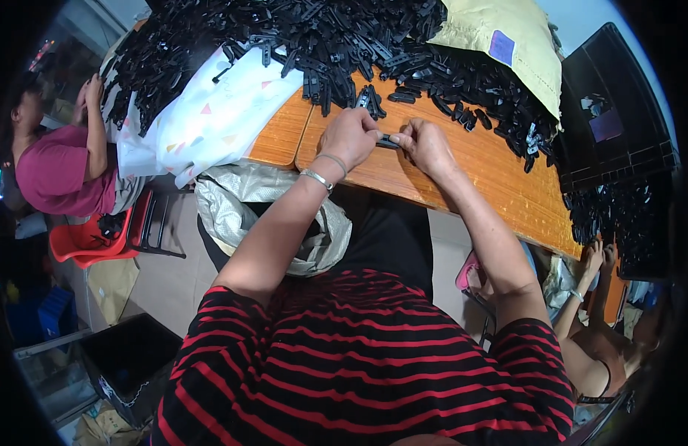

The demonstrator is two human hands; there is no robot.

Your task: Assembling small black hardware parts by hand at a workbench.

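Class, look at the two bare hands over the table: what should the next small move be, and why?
Probably the left hand should steady the small black piece while the right hand presses lightly on its end. Both hands have their fingertips at the piece, one from each side, and it sits over a bare stretch of the wooden table, leaving room.

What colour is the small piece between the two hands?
The small piece is black; the head view shows it best.

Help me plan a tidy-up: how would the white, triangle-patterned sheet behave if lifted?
Probably floppy: the sheet creases and droops over the table edge. Likely light, since it looks thin. The black parts on its upper edge might slide off.
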